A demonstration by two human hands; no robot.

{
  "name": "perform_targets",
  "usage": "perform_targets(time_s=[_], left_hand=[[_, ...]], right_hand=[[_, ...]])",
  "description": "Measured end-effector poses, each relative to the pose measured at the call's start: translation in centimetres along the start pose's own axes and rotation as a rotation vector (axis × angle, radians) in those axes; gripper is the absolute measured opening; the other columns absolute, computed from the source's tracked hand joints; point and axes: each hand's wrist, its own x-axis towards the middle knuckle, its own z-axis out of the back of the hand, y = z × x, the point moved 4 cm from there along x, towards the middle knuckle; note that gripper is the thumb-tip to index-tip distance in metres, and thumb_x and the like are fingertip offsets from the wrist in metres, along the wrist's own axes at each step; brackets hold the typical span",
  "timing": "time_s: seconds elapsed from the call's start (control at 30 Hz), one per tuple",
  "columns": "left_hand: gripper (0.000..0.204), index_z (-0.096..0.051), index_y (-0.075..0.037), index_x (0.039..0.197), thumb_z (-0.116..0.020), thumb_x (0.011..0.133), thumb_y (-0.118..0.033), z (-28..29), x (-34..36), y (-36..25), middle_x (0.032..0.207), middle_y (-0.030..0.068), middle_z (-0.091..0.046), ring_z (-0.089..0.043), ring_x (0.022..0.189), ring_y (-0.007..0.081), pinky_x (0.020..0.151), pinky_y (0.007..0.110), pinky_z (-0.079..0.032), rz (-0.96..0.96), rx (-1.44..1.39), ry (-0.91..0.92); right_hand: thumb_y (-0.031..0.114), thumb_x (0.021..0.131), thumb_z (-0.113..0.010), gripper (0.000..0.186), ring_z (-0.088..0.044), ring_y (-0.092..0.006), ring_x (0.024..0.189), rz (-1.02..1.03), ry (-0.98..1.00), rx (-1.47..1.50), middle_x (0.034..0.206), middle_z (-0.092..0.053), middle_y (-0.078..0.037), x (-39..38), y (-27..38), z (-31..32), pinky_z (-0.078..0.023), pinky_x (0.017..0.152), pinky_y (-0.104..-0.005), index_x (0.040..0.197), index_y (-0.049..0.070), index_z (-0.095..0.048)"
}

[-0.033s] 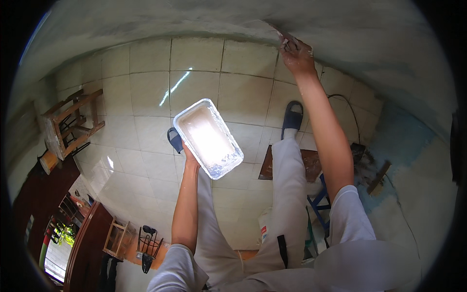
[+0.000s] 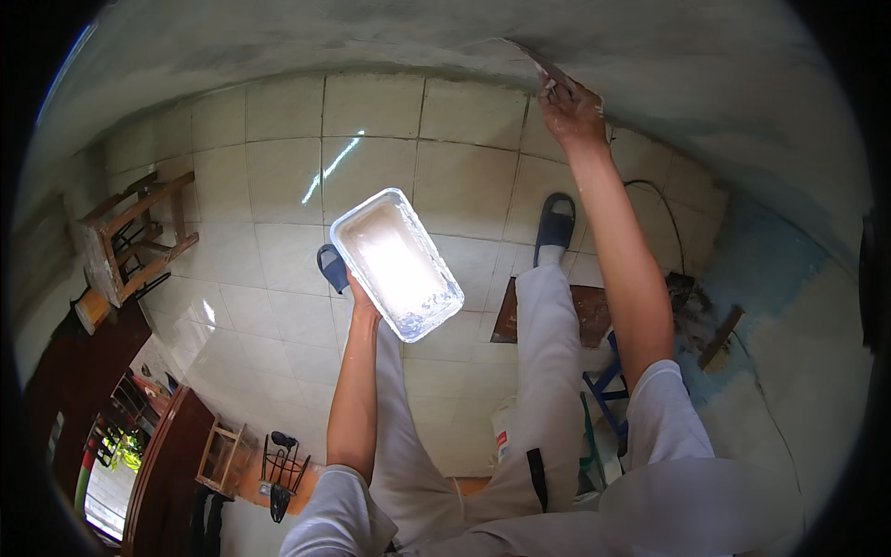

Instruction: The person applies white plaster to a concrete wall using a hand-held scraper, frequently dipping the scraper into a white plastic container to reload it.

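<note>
My left hand (image 2: 363,299) grips a pale rectangular tub (image 2: 430,313) from its left side, holding it in front of my legs, tilted clockwise. Glare whitens the tub's inside, and white smears show near its lower end. At the grey wall (image 2: 353,42), my right hand (image 2: 574,115) is closed round a thin flat scraper (image 2: 549,69). One edge of that scraper meets the wall surface. White paste marks the fingers of this hand, which partly hide the scraper's near end.
Tiled floor (image 2: 371,176) lies beneath me. A wooden stool (image 2: 139,232) stands at the left. By my right leg are a brown board (image 2: 585,311) and a blue stool (image 2: 608,381). A dark cable (image 2: 673,209) runs along the right, near a wood-handled brush (image 2: 722,339).
My right hand and the scraper have shifted slightly to the right along the wall. The tub in my left hand has hardly moved.
</note>
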Motion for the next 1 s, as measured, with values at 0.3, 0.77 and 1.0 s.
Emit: perform_targets(time_s=[0.3, 0.77, 1.0], left_hand=[[0.067, -0.042, -0.006, 0.135, -0.030, 0.094, -0.058, 0.0, 0.7, 0.0, 0.124, 0.0125, -0.056, -0.058, 0.110, 0.0269, 0.092, 0.039, -0.051, -0.021, 0.010, 0.006], [0.069, -0.042, -0.006, 0.135, -0.029, 0.094, -0.060, -0.1, -0.6, -1.2, 0.124, 0.0124, -0.056, -0.058, 0.110, 0.0267, 0.092, 0.039, -0.051, -0.062, 0.055, -0.055], [0.070, -0.042, -0.006, 0.135, -0.029, 0.094, -0.061, -4.3, -1.5, -1.4, 0.124, 0.0124, -0.056, -0.058, 0.110, 0.0266, 0.092, 0.039, -0.051, -0.118, 0.090, -0.095]], right_hand=[[0.009, 0.092, -0.047, 0.025, -0.058, -0.0239, 0.100, 0.083, -0.319, 0.121, 0.111, -0.057, -0.013, -3.2, -1.5, 7.3, -0.050, 0.079, -0.0301, 0.113, -0.003, -0.051], [0.010, 0.091, -0.053, 0.025, -0.054, -0.0246, 0.107, 0.045, -0.286, 0.137, 0.113, -0.057, -0.013, -0.4, 1.4, -1.1, -0.048, 0.092, -0.0343, 0.112, -0.003, -0.049], [0.012, 0.092, -0.055, 0.028, -0.054, -0.0215, 0.110, 0.135, -0.011, -0.154, 0.117, -0.057, -0.012, -18.4, 2.2, -1.9, -0.043, 0.098, -0.0362, 0.115, -0.001, -0.051]])
